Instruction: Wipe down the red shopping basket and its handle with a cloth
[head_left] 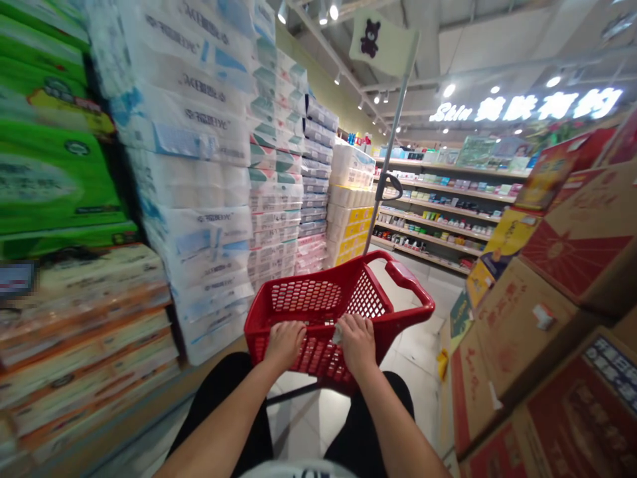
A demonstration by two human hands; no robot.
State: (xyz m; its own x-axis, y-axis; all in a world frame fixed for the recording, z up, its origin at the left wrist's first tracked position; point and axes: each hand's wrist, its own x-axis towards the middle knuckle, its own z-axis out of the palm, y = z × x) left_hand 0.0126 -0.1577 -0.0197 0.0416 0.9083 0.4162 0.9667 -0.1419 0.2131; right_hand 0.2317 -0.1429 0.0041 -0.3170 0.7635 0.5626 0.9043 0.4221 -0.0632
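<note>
Tiled aisle floor (413, 352) open ahead | left hand (284, 345), right hand (357, 344) gripping red basket rim (343, 272)

**Packed high on both sides**

Green-wrapped bales (54, 139) and white plastic-wrapped tissue bales (189, 126) rise in tall stacks, with yellow-banded toilet-roll packs (351, 212) beyond. Printed cardboard cartons (522, 338) pile up opposite. Farther down, shelves of small boxed goods (438, 206) run beneath a glowing shop sign (527, 106), above a pale tiled floor (413, 352).
</note>
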